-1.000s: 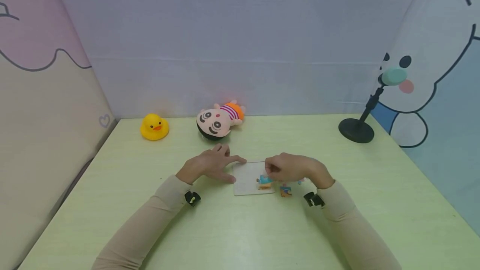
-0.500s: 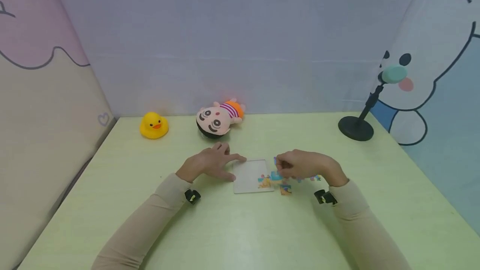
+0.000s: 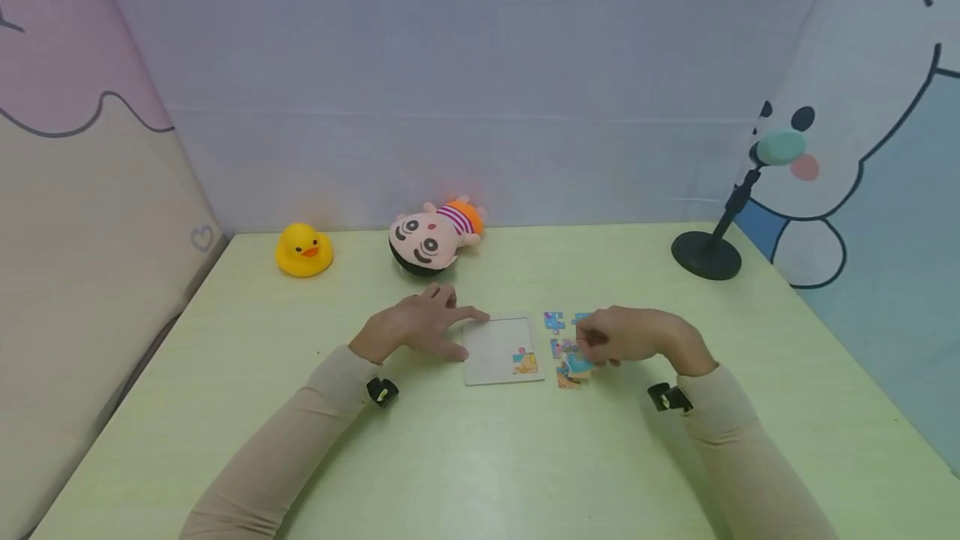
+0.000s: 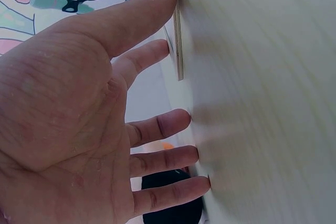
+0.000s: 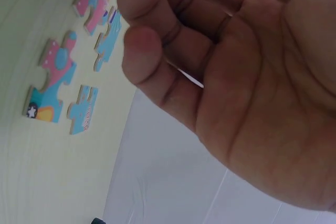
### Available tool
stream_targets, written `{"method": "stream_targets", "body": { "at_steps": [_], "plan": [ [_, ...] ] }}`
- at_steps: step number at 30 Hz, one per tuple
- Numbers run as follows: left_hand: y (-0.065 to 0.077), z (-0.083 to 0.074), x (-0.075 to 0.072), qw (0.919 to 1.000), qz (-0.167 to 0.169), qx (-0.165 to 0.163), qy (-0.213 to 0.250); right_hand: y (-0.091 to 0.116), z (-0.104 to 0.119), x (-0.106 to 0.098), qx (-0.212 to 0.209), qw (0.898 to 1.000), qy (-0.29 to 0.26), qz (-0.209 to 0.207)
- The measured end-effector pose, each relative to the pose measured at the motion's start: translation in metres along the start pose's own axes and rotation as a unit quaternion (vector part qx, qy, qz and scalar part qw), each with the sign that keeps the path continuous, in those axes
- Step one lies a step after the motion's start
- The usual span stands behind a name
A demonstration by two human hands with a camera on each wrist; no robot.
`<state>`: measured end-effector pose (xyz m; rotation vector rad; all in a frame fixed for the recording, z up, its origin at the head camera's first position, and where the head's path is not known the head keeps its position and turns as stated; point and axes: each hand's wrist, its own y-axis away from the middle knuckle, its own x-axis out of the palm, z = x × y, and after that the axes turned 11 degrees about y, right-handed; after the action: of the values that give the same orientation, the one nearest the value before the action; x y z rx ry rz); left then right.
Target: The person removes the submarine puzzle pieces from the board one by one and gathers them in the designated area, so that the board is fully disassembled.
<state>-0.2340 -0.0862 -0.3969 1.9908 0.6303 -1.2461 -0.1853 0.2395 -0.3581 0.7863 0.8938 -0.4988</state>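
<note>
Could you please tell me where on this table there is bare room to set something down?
The pale green table is bare in front of both sleeves, and between the yellow rubber duck and left hand. It is crowded around the loose jigsaw pieces by the right hand.

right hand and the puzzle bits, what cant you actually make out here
- Head view: whether the right hand pinches a puzzle piece; its curled fingers cover the spot.
- Right wrist view: fingertips cut off by the top edge; the loose pieces show, no grip.
- Left wrist view: the puzzle board is edge-on, its picture hidden.

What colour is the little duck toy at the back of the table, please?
The duck is yellow with an orange beak; head view.
</note>
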Motion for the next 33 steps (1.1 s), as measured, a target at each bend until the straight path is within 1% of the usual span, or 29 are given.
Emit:
{"method": "stream_targets", "body": {
  "at_steps": [3,6,10,16,23,25,33],
  "plan": [
    [-0.001,0.001,0.002,1.0,0.001,-0.001,-0.003,0.003,-0.002,0.002,0.012,1.0,-0.011,0.02],
    [-0.001,0.001,0.002,1.0,0.001,-0.002,-0.003,0.004,-0.004,0.003,0.013,0.999,-0.014,0.034],
    [-0.001,0.0,0.001,1.0,0.002,-0.003,0.0,0.003,-0.007,0.004,0.02,0.999,-0.01,0.044],
    [0.0,0.0,0.0,1.0,0.001,-0.003,0.001,0.003,-0.013,0.002,0.042,0.997,0.003,0.058],
    [0.0,0.001,-0.001,1.0,-0.002,-0.002,0.005,0.002,-0.014,0.002,0.046,0.997,0.019,0.062],
    [0.0,0.001,-0.001,1.0,-0.001,-0.001,0.007,0.002,-0.013,0.003,0.055,0.996,0.02,0.062],
    [0.0,0.002,0.001,0.9999,-0.002,0.004,0.009,0.002,-0.011,0.004,0.071,0.995,0.042,0.051]
  ]
}}
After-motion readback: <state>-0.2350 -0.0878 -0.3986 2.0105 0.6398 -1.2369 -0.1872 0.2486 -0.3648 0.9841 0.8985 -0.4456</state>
